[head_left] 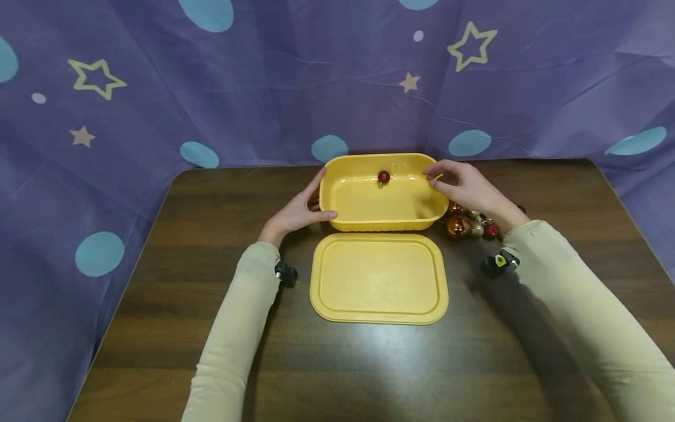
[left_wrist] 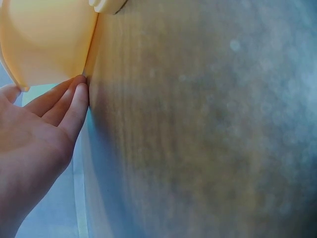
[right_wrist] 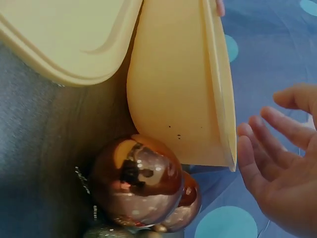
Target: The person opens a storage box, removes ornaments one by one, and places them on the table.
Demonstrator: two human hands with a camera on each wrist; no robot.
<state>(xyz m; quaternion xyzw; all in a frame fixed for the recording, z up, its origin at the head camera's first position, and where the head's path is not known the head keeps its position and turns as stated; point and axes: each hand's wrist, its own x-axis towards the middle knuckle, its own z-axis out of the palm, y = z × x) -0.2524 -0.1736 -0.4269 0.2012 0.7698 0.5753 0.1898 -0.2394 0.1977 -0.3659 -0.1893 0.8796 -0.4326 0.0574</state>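
Note:
An open yellow plastic container [head_left: 385, 224] stands at the back of the wooden table [head_left: 200, 246], with one small red bauble [head_left: 384, 176] inside by its far wall. Its flat yellow lid [head_left: 378, 278] lies just in front. My left hand [head_left: 295, 214] rests against the container's left end, straight fingers [left_wrist: 69, 104] touching the outer wall [left_wrist: 44, 39] and thumb at the front corner. My right hand [head_left: 461, 184] hovers over the right rim [right_wrist: 218, 89], fingers [right_wrist: 257, 158] loosely spread and holding nothing. A cluster of copper and red baubles [head_left: 466, 225] lies under that wrist, a copper one [right_wrist: 136, 178] against the container.
A purple cloth with stars and blue spots [head_left: 211, 88] hangs behind and drapes around the table's left and right sides. Bare wood lies in front of the lid toward the near edge [head_left: 369, 375].

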